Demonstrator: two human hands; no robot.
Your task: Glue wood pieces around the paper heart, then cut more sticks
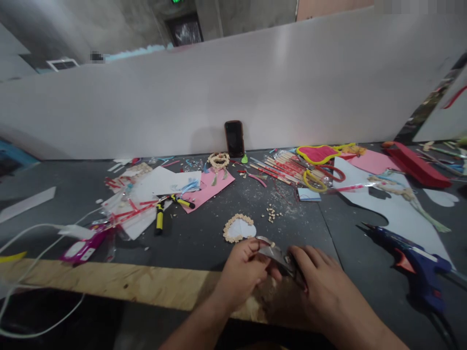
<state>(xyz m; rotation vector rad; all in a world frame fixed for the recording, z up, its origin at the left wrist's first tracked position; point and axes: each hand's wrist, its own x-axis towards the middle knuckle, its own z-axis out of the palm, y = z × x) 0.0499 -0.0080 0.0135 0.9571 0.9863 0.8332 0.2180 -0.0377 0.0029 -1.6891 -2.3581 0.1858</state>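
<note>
My right hand (321,274) is closed around a shiny metal hand tool (280,256) with a dark reddish handle; its exact kind is not clear. My left hand (246,265) is pinched at the tool's front end, and what its fingers hold is hidden. A tiny pale piece (273,245) shows at the tool's tip. Just beyond the left hand lies a white paper heart (241,228), its edge partly lined with small beige pieces. A loose scatter of similar beige bits (272,214) lies behind it, to the right.
A blue glue gun (412,262) lies at right, a purple power strip (87,244) with white cables at left. Yellow-black pliers (159,218) rest near pink paper (209,192). Striped sticks (280,167) and a phone (234,138) stand toward the white partition (233,87).
</note>
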